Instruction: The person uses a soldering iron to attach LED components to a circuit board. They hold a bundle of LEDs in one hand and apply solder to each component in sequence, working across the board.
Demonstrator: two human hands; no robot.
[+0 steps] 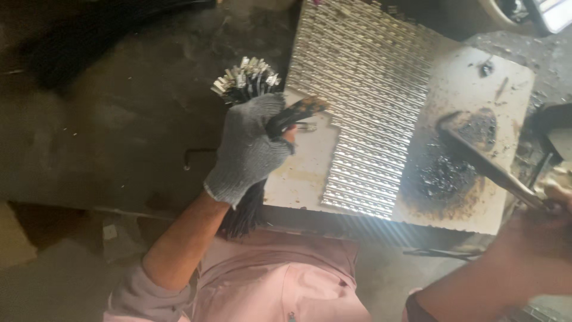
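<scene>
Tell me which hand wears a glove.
The left hand, in a grey knit glove, grips a bundle of thin metal strips. The right hand is bare, at the frame's right edge.

Left hand point(250, 149): grey knitted work glove with ribbed cuff, wrist bare. Right hand point(557, 200): ungloved. Pale pink fabric shirt point(280, 280); left sleeve rolled up.

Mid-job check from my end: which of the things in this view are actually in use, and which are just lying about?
In use:
left hand, gloved, gripping a bundle of thin metal strips
right hand, holding a long-handled tool over the blackened patch
rows of silver strips laid on the work board

Lying about:
small hook-shaped metal piece on the floor
dark heap at top left
</scene>
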